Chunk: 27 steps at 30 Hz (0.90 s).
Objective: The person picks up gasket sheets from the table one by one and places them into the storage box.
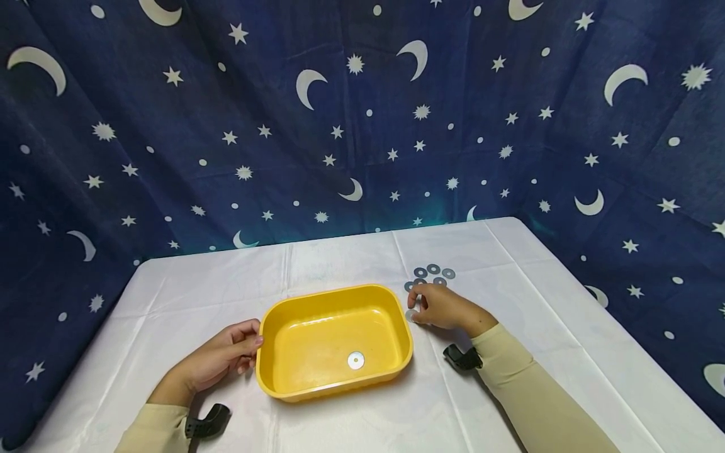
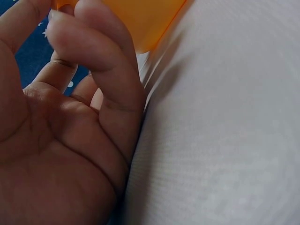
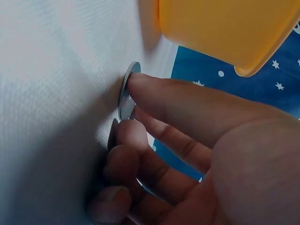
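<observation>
right hand (image 3: 229, 150) | washer (image 3: 125, 101) between thumb and index fingertip | yellow tray (image 3: 220, 33) near

Dark-blue curtain (image 1: 374, 141), patterned with pale moons, stars and dots, runs from eight o'clock through twelve to four. White-covered table (image 1: 340, 264) before it shows fold creases. Teal light tints the curtain's foot at twelve.

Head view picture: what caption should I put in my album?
Left hand holds a yellow tray with one washer inside; right hand touches another washer beside it.
</observation>
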Each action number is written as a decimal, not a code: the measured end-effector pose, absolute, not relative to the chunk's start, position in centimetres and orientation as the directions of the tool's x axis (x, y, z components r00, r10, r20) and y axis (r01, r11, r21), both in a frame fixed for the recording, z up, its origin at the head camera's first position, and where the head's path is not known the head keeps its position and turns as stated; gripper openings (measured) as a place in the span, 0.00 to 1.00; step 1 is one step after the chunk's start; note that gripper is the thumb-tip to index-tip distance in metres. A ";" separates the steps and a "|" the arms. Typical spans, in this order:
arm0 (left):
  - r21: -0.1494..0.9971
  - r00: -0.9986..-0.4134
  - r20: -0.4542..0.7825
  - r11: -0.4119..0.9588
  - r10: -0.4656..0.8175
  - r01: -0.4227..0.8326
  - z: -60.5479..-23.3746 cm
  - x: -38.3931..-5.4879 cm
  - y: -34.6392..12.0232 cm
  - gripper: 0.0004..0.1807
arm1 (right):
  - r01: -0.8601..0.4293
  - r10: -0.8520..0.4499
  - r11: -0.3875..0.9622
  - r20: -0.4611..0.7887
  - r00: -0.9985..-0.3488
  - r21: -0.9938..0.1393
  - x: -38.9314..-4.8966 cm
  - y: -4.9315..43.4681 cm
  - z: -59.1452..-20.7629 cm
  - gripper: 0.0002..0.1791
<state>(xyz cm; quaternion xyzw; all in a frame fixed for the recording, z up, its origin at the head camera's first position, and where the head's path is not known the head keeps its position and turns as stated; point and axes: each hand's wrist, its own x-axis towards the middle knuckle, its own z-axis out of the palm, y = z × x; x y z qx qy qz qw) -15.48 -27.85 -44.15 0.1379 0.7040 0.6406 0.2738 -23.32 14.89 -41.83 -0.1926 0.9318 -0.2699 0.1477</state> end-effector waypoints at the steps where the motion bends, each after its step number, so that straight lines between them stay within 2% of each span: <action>1: 0.977 -0.812 -0.211 0.145 0.544 -0.157 -44.2 -15.5 -27.9 0.09 | -0.277 -0.436 0.783 -0.174 -0.883 -0.558 -23.3 14.9 -41.8 0.10; 8: 0.980 -0.797 -0.197 0.137 0.572 -0.144 -44.3 -15.7 -27.9 0.08 | -0.257 -0.422 0.797 -0.200 -0.884 -0.546 -23.5 15.0 -41.9 0.10; 27: 0.974 -0.801 -0.225 0.151 0.555 -0.169 -44.4 -15.7 -28.1 0.10 | -0.216 -0.394 0.800 -0.218 -0.893 -0.560 -23.2 14.9 -41.9 0.11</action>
